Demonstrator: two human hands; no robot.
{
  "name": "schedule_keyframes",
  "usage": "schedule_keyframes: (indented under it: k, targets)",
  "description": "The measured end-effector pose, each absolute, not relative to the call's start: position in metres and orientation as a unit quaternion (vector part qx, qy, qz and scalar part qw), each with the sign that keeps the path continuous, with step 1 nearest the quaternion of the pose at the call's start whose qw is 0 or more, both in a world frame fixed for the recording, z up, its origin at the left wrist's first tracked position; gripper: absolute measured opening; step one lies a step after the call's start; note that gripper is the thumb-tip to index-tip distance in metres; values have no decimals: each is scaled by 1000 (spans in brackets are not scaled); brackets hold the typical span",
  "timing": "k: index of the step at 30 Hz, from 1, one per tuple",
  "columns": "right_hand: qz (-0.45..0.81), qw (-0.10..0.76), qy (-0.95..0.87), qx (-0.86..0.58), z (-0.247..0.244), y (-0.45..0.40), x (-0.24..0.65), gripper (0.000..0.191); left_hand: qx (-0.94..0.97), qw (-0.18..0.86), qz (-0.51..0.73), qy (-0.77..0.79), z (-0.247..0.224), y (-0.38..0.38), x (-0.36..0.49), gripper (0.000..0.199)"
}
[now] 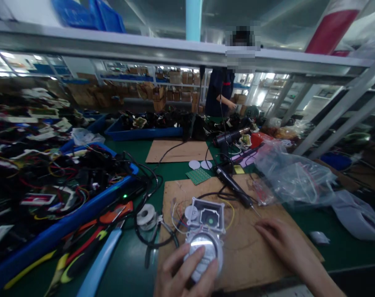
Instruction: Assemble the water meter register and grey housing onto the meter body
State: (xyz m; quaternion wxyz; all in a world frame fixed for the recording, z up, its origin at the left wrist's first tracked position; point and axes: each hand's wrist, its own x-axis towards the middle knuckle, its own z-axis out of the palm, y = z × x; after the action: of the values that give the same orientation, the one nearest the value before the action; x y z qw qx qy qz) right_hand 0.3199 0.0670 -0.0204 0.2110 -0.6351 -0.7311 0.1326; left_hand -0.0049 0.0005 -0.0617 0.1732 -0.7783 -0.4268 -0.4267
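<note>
My left hand (pixel 187 270) grips the round, shiny lower part of a grey metal housing (pixel 220 246), fingers over its top. The housing's square upper box (pixel 208 212) is uncovered, with a pale frame inside and thin red, white and yellow wires at its sides. To the right, my right hand (pixel 276 237) has thumb and fingers pinched together just below the thin metal tip of a black corded handheld tool (pixel 233 185). Whether anything small is between those fingers cannot be made out. Both hands are over a brown board (pixel 246 255).
Blue bins (pixel 91 202) of wired parts fill the left side. Pliers (pixel 91 243), cutters (pixel 167 227) and a solder spool (pixel 146 215) lie nearby. Beyond are a green circuit panel (pixel 198 176), a hot-air gun (pixel 231 138) and plastic bags (pixel 295 173). A person (pixel 220 90) stands behind the shelf.
</note>
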Motion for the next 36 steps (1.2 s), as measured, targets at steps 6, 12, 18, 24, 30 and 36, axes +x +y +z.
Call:
schedule_keyframes:
  k: [6,12,18,24,30,36]
  targets:
    - [124,168,-726,-655,-16,61,313,31,-806,78,-453,-372,-46,-1,-2,37]
    - [226,262,-699,-626,10,41,300,32,-811,66,-460,-356,-35,-2,-4,37]
    - [196,335,-736,-555,59,34,268,22,-801,59,-454,-387,-36,-7,-6,39]
    - [99,217,-911,-336,105,60,226,23,-810,42,-434,-392,-48,-9,-9,55]
    - [108,94,-963,-227,121,88,175,23,-805,48,-431,-404,-51,-11,-10,56]
    - [38,0,-984,-175,131,101,142,26,-795,57,-440,-414,-44,-9,-11,49]
